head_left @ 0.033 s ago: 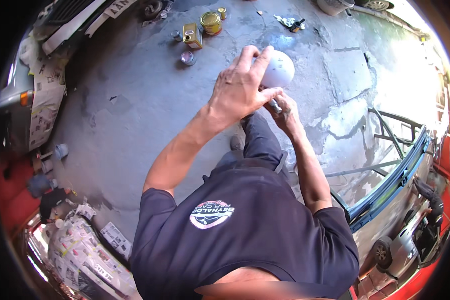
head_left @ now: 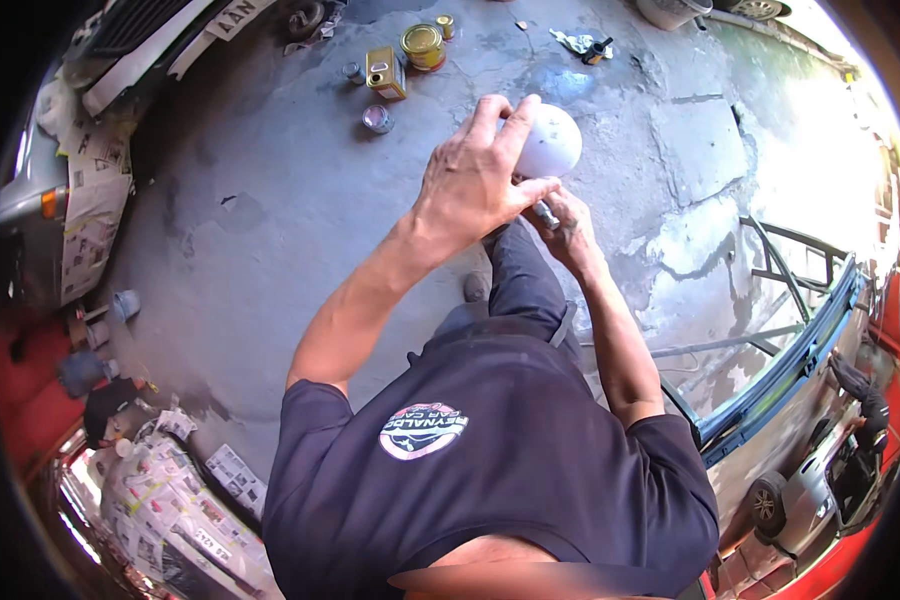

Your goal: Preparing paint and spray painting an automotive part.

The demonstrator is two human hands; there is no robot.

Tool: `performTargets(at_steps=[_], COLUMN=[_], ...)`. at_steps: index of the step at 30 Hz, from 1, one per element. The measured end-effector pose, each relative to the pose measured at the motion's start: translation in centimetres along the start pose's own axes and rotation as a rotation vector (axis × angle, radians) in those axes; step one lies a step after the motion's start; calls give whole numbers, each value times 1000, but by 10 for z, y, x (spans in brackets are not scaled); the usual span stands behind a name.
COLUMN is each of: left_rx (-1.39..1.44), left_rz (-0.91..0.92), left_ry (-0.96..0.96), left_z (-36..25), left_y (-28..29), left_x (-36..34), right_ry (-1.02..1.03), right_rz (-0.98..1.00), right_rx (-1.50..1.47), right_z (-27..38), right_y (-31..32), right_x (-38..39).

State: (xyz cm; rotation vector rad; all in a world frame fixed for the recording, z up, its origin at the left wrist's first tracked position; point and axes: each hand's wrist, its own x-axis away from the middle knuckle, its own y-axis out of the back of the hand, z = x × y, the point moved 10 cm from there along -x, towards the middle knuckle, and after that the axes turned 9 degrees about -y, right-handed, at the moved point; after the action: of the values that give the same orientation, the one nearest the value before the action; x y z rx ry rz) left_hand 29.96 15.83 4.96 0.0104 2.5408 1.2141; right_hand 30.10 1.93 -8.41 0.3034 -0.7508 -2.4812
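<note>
two bare hands meet near the upper middle of the frame, at a white round container [head_left: 552,140]. the left hand [head_left: 473,178] is half closed on it, with the fingers bent over its left side and the thumb stretched below it, near the other hand. the right hand [head_left: 570,225] is curled just under the container and has hold of a grey metal piece [head_left: 546,214]; its fingers are partly hidden, so i cannot tell how tightly they close. at the upper left of centre, on the grey floor [head_left: 270,230], stand a rectangular gold tin [head_left: 385,74], a round gold tin [head_left: 423,47] and a small open jar [head_left: 377,119]. right of these, at the upper edge, a dark bottle [head_left: 597,51] lies beside a pale cloth [head_left: 573,42].
</note>
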Motion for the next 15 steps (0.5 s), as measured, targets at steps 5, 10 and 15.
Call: performTargets(at_steps=[5,10,15], left_rx=[-61,-93,-108], left_rz=[73,260,308], left_ry=[82,176,179], left_z=[110,207,281], left_y=[-4,-19,-22], left_x=[-62,-127,-163], right_ry=[-30,-172,-201], right_rz=[82,317,359], right_rx=[-25,40,75], right_z=[-47,-97,-111], right_y=[-60,-110,-138], right_x=[-100,-189,-248])
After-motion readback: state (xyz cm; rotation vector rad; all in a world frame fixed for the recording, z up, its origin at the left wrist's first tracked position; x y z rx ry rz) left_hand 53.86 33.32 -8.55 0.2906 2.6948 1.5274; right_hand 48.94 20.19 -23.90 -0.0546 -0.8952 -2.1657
